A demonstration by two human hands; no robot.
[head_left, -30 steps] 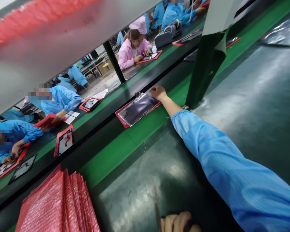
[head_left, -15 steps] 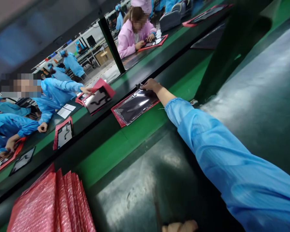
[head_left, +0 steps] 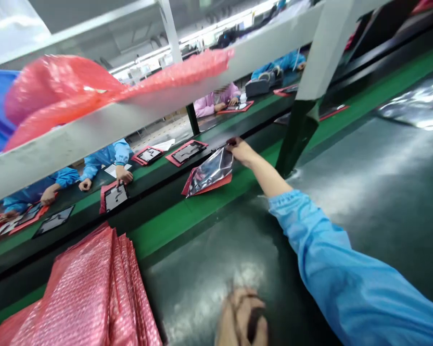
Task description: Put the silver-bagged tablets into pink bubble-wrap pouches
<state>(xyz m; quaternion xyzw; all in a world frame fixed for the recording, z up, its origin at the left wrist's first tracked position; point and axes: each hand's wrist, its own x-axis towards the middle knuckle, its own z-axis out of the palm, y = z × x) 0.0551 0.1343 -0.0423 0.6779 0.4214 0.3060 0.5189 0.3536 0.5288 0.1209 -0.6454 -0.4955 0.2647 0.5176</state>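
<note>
a dark glossy bench carries a stack of pink bubble-wrap bags at its near left. beyond, a green-edged belt bears red trays, perhaps holding dark panels.

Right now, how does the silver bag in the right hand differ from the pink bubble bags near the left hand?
The silver bag is single, shiny and lifted at one edge by the right hand; the pink bubble bags are a matte, untouched stack. The left hand is blurred. Both are flat pouches.
</note>
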